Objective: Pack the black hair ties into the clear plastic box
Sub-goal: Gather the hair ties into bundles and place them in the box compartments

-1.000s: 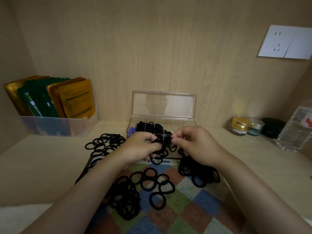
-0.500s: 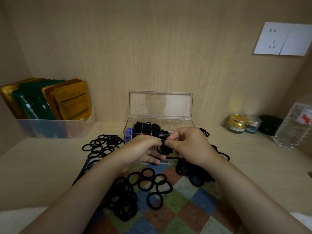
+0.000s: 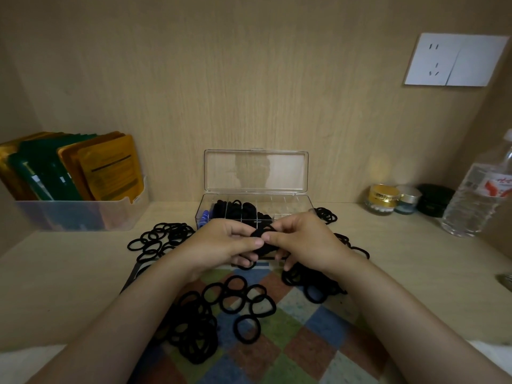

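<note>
Between left hand (image 3: 221,245), right hand (image 3: 304,242): pinched hair ties (image 3: 261,239).

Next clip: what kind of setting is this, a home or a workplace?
Probably a home or dorm desk nook: wood-panelled walls with a wall socket, plus cosmetic jars and a water bottle on the desktop.

Close view from a head-worn camera of a person's left hand (image 3: 221,245) and right hand (image 3: 307,242). Both are bare, with short, rounded fingers (image 3: 238,230). The left thumbnail (image 3: 259,241) is trimmed close and plain. The left forearm (image 3: 124,314) and right forearm (image 3: 401,314) are bare from the wrist to the frame's lower edge. Pale cloth (image 3: 25,358) shows at the bottom corners beneath the arms; whether it is clothing cannot be told.
</note>
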{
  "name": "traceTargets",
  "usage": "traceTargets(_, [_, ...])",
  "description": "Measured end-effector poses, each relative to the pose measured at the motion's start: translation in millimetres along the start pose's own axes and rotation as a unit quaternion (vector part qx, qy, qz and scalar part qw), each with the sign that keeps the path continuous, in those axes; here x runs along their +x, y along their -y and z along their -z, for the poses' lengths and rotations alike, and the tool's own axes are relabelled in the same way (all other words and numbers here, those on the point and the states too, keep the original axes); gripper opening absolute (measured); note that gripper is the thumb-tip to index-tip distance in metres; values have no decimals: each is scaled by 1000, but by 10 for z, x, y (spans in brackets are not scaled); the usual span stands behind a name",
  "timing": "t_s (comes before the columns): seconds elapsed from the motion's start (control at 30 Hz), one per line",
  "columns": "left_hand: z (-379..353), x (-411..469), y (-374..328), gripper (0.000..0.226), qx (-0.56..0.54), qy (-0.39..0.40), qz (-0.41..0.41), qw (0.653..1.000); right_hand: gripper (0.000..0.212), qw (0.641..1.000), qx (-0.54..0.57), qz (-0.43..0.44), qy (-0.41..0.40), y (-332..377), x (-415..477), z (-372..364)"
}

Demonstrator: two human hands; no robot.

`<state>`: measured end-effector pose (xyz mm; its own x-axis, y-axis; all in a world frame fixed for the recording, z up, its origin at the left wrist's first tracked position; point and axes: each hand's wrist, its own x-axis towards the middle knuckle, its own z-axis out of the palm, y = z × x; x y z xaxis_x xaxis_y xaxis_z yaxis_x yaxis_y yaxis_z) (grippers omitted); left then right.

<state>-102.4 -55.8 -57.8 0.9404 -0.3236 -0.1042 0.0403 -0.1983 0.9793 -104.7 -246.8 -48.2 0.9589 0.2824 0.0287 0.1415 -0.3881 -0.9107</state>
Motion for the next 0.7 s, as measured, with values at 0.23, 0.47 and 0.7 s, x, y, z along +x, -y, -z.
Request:
traceTargets(0.23, [27,17,-12,7,35,-47,18,998,15,989,-136,57,12,84,-8,192])
traceTargets(0.47, [25,11,-50,13,52,-55,51,996,40,924,-325,-23,200,208,-180,500])
traceTargets(0.7, [8,36,36,14,86,-46,31,995,28,895,-423,10,144,53,-53,309])
